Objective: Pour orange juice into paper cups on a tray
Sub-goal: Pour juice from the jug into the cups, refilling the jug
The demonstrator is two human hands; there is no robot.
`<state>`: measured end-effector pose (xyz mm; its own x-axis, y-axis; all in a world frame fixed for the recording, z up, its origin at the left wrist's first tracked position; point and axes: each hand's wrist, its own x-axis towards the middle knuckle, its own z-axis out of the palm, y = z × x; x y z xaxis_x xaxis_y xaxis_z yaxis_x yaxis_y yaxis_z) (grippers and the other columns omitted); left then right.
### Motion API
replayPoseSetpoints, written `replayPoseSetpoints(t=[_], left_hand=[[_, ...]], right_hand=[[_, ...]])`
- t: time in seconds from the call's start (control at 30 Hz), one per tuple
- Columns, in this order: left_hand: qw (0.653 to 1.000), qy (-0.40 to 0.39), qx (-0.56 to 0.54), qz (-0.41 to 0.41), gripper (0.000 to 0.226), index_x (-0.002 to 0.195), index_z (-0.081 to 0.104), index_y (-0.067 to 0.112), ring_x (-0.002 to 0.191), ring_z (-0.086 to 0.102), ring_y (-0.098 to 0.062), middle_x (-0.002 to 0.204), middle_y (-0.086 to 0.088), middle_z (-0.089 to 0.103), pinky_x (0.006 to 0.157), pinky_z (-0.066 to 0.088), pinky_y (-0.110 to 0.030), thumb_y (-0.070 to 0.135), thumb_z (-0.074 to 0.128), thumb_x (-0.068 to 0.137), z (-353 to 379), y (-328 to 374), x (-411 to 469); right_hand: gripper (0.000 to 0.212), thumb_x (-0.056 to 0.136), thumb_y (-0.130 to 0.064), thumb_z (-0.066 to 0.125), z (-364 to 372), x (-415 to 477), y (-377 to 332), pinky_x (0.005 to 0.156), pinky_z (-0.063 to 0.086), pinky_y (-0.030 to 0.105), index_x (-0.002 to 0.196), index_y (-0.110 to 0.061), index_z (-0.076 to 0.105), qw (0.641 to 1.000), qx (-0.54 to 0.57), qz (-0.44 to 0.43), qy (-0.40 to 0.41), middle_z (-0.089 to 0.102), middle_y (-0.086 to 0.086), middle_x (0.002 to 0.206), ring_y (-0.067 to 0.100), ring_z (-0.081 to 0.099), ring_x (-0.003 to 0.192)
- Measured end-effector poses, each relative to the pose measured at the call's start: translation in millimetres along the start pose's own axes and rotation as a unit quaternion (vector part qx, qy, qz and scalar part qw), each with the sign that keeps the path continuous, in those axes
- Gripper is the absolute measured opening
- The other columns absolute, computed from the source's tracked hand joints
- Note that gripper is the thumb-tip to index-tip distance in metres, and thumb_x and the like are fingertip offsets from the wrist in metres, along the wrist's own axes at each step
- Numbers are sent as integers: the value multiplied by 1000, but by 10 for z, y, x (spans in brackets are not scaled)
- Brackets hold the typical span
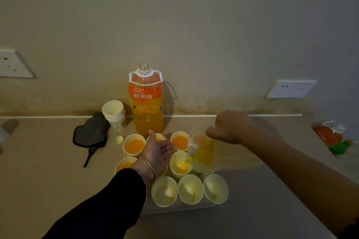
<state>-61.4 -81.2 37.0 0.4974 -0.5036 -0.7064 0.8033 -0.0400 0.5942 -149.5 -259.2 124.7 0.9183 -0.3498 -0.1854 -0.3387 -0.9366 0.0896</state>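
- gripping the clear pitcher near its top, your right hand pours into a paper cup, probably light and tippy.
- your left hand hovers flat, empty.

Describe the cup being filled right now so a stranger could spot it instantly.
Find the tall juice bottle at the wall; a tray of paper cups sits before it. Take the middle-row cup at the lip of the clear jug the right hand tilts. It alone has juice streaming in.
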Motion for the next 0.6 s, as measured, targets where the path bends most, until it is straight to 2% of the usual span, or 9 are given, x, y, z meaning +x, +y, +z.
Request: replayPoseSetpoints(t=[0.23,0.43,0.6], left_hand=[[1000,0,-12,-1,85,139,38,-1,133,40,-29,141,-17,45,110,27,-38,65,9,92,-7,1,8],[1000,4,-17,-4,85,139,38,-1,132,40,-29,141,-17,45,106,31,-37,64,9,93,-7,7,6],[1000,6,-21,-12,83,138,39,0,132,41,-29,140,-17,46,109,29,-38,63,9,93,-12,19,27]], right_hand=[[48,88,-55,44,35,20,11,51,31,23,61,-15,45,1000,10,-2,0,42,-1,59,12,40,53],[49,88,-53,45,12,19,17,50,29,23,54,-18,39,1000,11,-4,0,42,-1,59,12,39,52],[49,89,-53,44,4,15,18,50,29,23,54,-18,38,1000,12,-3,-1,41,-1,59,12,38,52]])
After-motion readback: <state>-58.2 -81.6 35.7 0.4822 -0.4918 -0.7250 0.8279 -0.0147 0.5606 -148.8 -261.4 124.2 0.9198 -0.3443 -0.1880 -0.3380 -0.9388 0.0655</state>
